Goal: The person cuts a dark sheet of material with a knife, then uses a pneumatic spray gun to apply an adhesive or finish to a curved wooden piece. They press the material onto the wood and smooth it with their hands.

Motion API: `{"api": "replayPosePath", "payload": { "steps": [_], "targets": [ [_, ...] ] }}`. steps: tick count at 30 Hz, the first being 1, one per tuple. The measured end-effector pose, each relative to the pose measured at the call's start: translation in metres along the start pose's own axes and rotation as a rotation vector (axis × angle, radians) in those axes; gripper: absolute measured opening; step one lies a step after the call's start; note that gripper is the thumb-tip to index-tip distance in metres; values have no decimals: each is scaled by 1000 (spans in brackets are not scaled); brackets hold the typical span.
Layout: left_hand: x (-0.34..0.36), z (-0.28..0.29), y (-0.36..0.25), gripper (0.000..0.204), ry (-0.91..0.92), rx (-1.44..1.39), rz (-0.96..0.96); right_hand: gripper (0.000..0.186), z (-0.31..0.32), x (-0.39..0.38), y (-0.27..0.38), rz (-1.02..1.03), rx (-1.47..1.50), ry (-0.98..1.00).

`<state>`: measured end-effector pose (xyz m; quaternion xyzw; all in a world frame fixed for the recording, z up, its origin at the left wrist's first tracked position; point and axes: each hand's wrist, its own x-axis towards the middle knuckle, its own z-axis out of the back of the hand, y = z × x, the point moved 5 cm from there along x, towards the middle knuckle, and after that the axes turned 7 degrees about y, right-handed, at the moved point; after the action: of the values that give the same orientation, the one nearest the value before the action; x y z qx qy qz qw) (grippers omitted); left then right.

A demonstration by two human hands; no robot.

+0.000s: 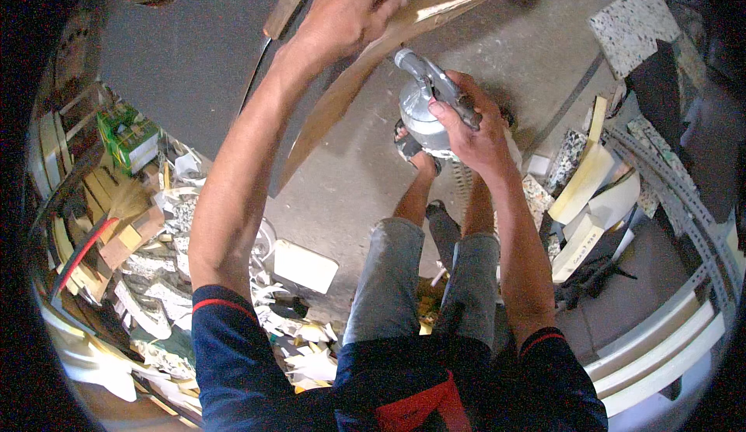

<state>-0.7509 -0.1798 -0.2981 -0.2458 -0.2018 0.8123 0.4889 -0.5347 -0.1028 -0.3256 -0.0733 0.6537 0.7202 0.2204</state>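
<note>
My right hand is wrapped around the handle of a metal spray gun with a round silver cup below it. The gun's nozzle end points away from me, close to the lifted edge of a thin brown sheet. At the far side, my left hand has its fingers curled at that sheet's upper edge and seems to pinch it; the fingertips are partly hidden. The sheet curves up from a dark grey work surface. Beside my left forearm lies a long thin knife with a wooden handle.
Foam offcuts and scraps heap on the left, near a green box and a brush with a red handle. Cream foam pieces and speckled foam blocks stand right. A white pad lies on the concrete floor.
</note>
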Motion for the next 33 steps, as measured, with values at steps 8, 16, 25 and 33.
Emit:
{"api": "replayPosePath", "payload": {
  "steps": [8,16,25,33],
  "targets": [
    [-13,-16,-26,19,-166,29,-2,48,6,-14,-29,43,18,-32],
    [-13,-33,-28,24,-145,255,85,34,78,-1,-208,-74,36,-496],
    [-14,-44,-35,28,-319,371,136,35,238,42,-344,-169,-398,-887],
    [-10,-57,-28,36,-470,359,135,38,274,20,-468,-466,-213,-932]
  ]
}}
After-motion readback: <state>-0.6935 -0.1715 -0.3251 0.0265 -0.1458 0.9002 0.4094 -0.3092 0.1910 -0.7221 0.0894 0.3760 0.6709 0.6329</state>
